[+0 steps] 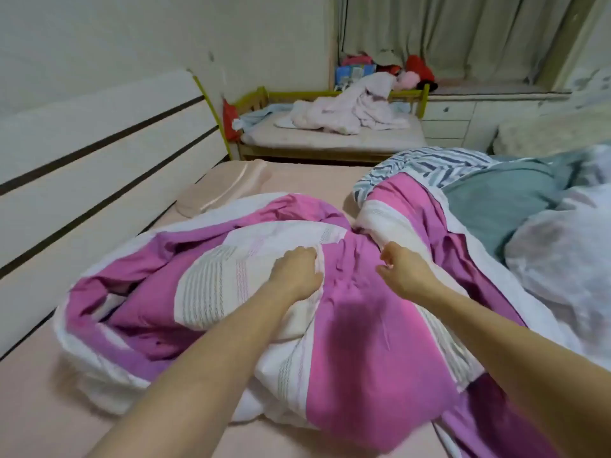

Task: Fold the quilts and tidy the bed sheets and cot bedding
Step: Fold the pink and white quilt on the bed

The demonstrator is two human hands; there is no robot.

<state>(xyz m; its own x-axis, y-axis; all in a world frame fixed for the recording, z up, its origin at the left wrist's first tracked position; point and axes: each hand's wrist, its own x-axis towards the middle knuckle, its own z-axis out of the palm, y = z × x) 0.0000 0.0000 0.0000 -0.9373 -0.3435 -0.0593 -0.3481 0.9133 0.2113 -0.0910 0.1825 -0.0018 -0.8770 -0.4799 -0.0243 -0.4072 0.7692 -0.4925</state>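
A pink-and-white quilt lies crumpled across the big bed's pale pink sheet. My left hand grips a fold of it near the middle, fingers curled into the cloth. My right hand pinches the pink fabric a little to the right. To the right lie a teal quilt, a blue-striped cover and a pale lilac quilt. Beyond the bed stands the cot with a heap of pale pink bedding.
A white headboard runs along the left. A flat pink pillow lies at the bed's head. White drawers and a curtained window sill with toys are behind the cot.
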